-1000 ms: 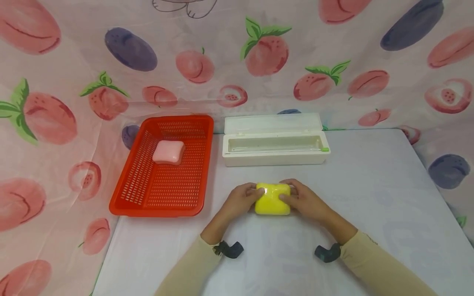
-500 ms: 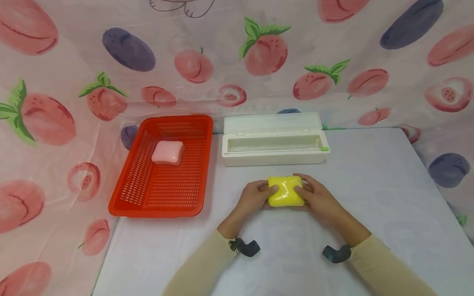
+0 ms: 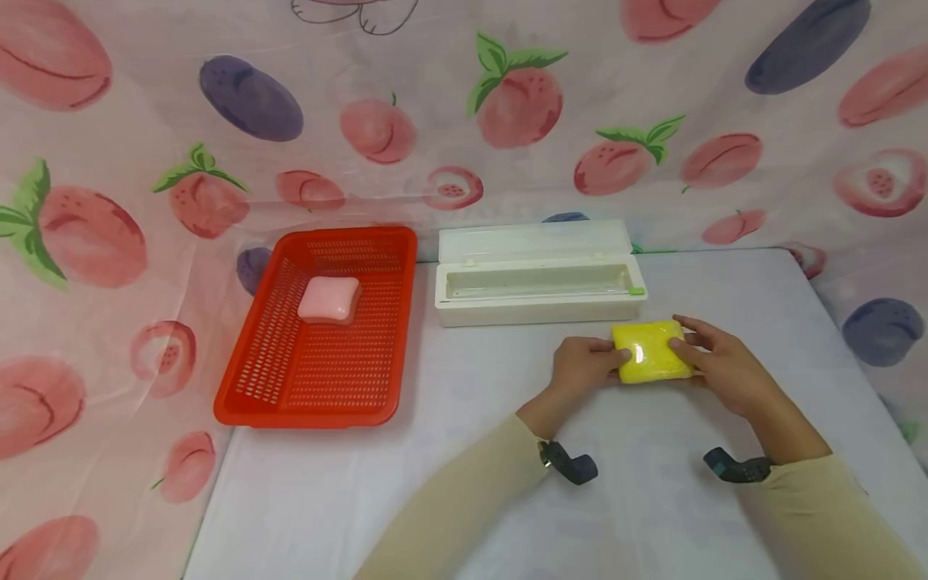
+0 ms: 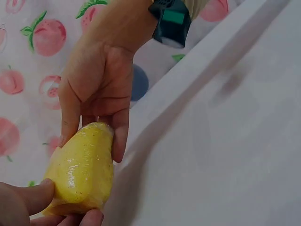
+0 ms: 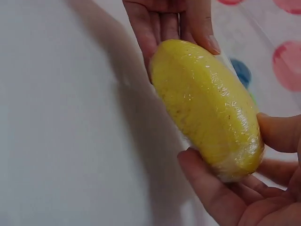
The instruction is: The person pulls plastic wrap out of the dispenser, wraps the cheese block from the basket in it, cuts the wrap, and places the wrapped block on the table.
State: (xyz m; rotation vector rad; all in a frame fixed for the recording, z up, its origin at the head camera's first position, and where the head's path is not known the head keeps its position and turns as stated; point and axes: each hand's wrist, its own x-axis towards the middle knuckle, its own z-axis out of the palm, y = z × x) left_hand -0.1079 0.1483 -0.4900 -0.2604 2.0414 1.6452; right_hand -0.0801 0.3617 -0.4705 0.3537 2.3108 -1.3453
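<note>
In the head view a yellow sponge (image 3: 651, 352) wrapped in clear film is held over the right part of the table. My left hand (image 3: 582, 366) pinches its left end, thumb on top. At the opposite end my right hand (image 3: 732, 369) grips it with the thumb on the upper face and fingers behind and beneath. Glossy wrinkled film shows on the sponge (image 5: 211, 103) in the right wrist view, and small pits show through it. The left wrist view has the sponge (image 4: 82, 165) raised above the white cloth, a hand at each end.
A red basket (image 3: 400, 354) stands at the left with a pink sponge-like block (image 3: 329, 300) inside. Behind the hands lies a long white cling film dispenser (image 3: 536, 312), its clear lid (image 3: 536, 242) raised. A fruit-print sheet (image 3: 449, 97) hangs at the back.
Both hands have carried the yellow sponge to the right and slightly farther back across the table. Their grip stays at its two ends. Basket and dispenser have stayed put.
</note>
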